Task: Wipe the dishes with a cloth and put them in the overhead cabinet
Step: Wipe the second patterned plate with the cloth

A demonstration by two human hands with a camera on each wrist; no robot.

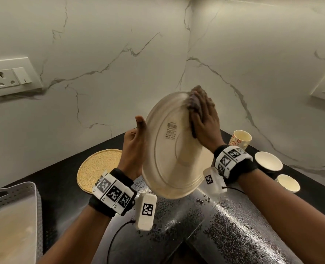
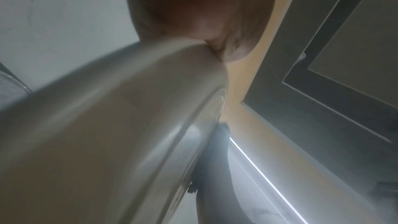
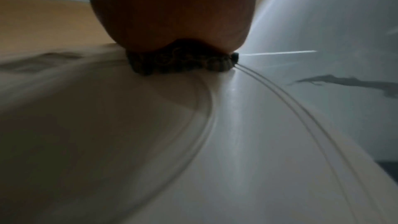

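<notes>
At centre frame of the head view I hold a cream dinner plate (image 1: 174, 147) tilted on edge above the black desk (image 1: 62, 180), underside and barcode label turned toward me. My left hand (image 1: 134, 149) grips the left rim, thumb raised along the edge, fingers hidden behind; I judge this bracing steadies the plate against the wiping pressure. My right hand (image 1: 205, 119) presses a dark patterned cloth (image 1: 193, 103) flat against the upper right rim, fingers extended over it. I judge that holding the plate raised and angled exposes the base to the cloth.

Lower right of the frame: a floral paper cup (image 1: 240, 139) and two small white bowls (image 1: 269, 161) (image 1: 288, 182) stand on the desk, awaiting wiping by my estimate. Left of the plate lies a round yellow mat (image 1: 96, 168); a grey perforated tray (image 1: 14, 195) sits at lower left.

The left wrist view alone shows the dark framed panel overhead (image 2: 344, 57), possibly the cabinet; I cannot confirm. The right wrist view alone shows the cloth bunched under the palm, touching the plate's ringed base. Both are blurred.
</notes>
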